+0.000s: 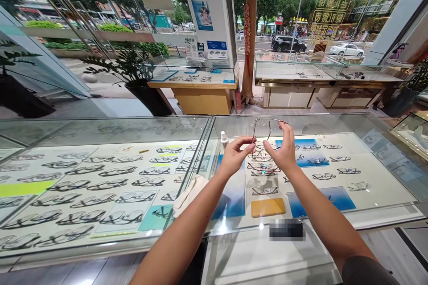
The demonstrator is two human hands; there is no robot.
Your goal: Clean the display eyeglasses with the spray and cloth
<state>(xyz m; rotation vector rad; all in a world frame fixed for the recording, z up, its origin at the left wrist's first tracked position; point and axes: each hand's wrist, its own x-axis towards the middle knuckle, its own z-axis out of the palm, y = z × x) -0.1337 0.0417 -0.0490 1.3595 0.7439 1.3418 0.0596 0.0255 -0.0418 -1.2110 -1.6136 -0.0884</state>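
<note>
Both my hands are raised over the glass-topped counter with a pair of thin-rimmed eyeglasses (269,130) between them. My left hand (235,156) pinches the left side of the frame between thumb and fingers. On the other side, my right hand (284,148) has its thumb low by the frame and its raised fingers at a thin arm of the glasses. The lenses are hard to tell from the frames displayed behind them. A small white bottle (224,140) stands just beyond my left hand. A pale cloth (191,193) lies beside my left forearm.
Rows of eyeglasses (113,170) fill the left display case. Under the right glass are more frames, blue sheets (230,198) and a yellow case (268,207). A blurred dark object (286,230) is at the near edge. Across the aisle stand other showcases (203,100) and potted plants.
</note>
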